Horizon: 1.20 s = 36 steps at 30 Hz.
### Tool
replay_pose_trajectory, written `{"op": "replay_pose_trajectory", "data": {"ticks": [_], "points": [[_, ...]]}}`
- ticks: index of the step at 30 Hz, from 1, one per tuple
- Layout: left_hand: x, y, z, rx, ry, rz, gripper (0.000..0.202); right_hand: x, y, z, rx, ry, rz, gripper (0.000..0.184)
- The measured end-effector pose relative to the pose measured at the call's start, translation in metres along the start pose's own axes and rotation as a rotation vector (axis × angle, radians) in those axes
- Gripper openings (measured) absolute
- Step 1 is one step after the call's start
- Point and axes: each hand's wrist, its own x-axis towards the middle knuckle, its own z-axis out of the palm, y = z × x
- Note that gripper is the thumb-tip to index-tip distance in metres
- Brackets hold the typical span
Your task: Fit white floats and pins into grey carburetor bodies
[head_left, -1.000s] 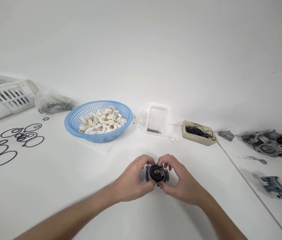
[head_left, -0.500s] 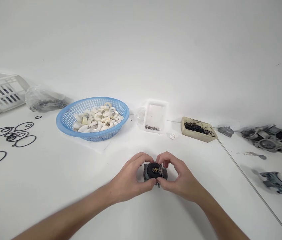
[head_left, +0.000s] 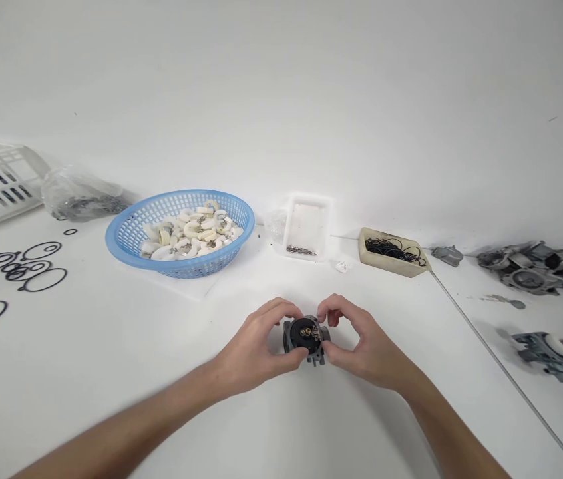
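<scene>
A grey metal carburetor body (head_left: 306,334) with a round black face and small brass jets rests on the white table in front of me. My left hand (head_left: 261,342) grips its left side, fingers at the far edge and thumb on the near edge of the black face. From the right, my right hand (head_left: 359,342) curls around it, fingertips at the far right edge and thumb at the near right. The carburetor's underside is hidden.
A blue basket (head_left: 116,246) holds white floats. Behind are a white tray (head_left: 306,229) with small pins and a beige tray (head_left: 396,266) of black rubber rings. Loose O-rings (head_left: 44,279) lie left. Carburetor parts (head_left: 531,273) and another carburetor (head_left: 554,356) lie right.
My right thumb and fingers have spread slightly outward from the centre of the black face, uncovering more of it. The whole view has shifted a little.
</scene>
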Motion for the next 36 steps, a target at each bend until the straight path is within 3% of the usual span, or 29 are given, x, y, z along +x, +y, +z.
{"op": "replay_pose_trajectory", "data": {"ticks": [36], "points": [[-0.0007,0.0016,0.0001,0.015,0.017,-0.010,0.032,0.0031,-0.0034,0.0024,-0.002,0.003,-0.007,0.028]]}}
